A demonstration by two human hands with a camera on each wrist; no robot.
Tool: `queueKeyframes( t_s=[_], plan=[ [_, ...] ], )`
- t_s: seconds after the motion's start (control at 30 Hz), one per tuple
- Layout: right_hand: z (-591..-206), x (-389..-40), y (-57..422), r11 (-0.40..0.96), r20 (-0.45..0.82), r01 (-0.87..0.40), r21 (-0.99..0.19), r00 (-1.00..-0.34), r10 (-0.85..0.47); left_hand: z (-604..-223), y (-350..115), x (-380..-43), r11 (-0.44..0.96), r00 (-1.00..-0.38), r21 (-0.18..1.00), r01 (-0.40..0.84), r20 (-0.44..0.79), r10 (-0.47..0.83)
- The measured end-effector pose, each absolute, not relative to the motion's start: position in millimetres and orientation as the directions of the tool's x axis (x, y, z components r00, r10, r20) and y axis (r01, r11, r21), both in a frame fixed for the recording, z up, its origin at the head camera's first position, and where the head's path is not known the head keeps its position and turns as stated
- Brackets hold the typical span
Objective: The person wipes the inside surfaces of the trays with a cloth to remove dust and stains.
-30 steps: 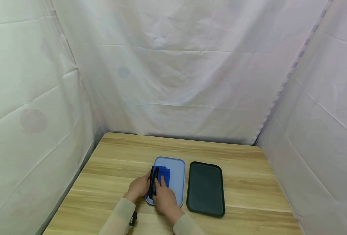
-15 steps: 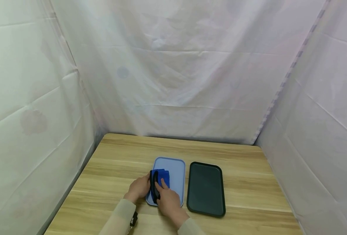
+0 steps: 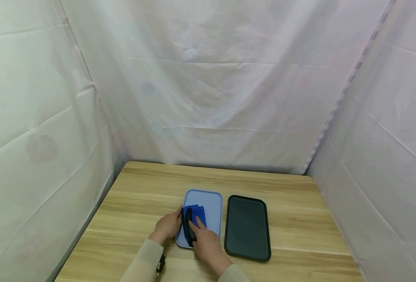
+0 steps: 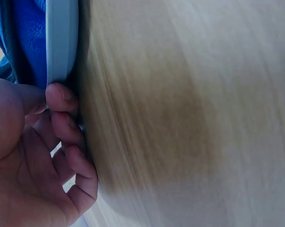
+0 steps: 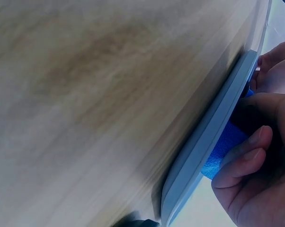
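Pale-blue rectangular tray (image 3: 213,207): my left hand (image 3: 168,226) is pinching it, right hand (image 3: 208,244) gripping a curved black handle (image 3: 189,224) on blue cloth (image 3: 199,214).

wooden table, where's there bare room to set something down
The table shows bare wood right of the dark tray, beyond both trays, and left of the left grip. The dark tray itself looks bare. Crowded: the near left part of the blue tray, with blue cloth, black curved piece and right grip; the gap between trays is narrow.

Head view high, facing forward-down; wrist views close (sharing blue tray (image 3: 213,201)).
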State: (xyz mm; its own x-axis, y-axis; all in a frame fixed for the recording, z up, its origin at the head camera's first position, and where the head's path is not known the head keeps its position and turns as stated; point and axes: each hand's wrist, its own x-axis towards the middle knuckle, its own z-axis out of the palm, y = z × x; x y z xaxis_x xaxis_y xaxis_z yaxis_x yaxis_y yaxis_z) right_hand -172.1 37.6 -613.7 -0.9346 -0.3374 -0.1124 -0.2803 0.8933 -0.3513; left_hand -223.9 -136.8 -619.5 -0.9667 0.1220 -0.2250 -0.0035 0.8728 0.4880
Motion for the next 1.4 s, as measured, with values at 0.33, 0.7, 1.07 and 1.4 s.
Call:
queueKeyframes(
  t_s=[0.33, 0.7, 1.07, 1.4],
  plan=[
    [-612.2, -168.1, 45.7, 0.909, -0.078, -0.254, -0.331, -0.953, -0.294, -620.8, -137.7, -223.6, 0.878, -0.968, 0.479, 0.010, -0.214, 0.128],
    [-612.8, -162.9, 47.9, 0.930, -0.034, -0.215, -0.297, -0.971, -0.235, -623.0, -137.9, -222.5, 0.875, -0.973, 0.485, 0.006, -0.201, 0.118],
    [-609.4, -161.2, 45.1, 0.954, -0.039, -0.137, -0.266, -0.987, -0.153, -622.0, -137.9, -221.6, 0.870, -0.974, 0.493, -0.001, -0.198, 0.111],
    [-608.2, -161.6, 46.3, 0.960, 0.013, -0.111, -0.255, -0.994, -0.111, -618.0, -137.8, -220.5, 0.873, -0.971, 0.488, -0.007, -0.210, 0.110]
  ],
)
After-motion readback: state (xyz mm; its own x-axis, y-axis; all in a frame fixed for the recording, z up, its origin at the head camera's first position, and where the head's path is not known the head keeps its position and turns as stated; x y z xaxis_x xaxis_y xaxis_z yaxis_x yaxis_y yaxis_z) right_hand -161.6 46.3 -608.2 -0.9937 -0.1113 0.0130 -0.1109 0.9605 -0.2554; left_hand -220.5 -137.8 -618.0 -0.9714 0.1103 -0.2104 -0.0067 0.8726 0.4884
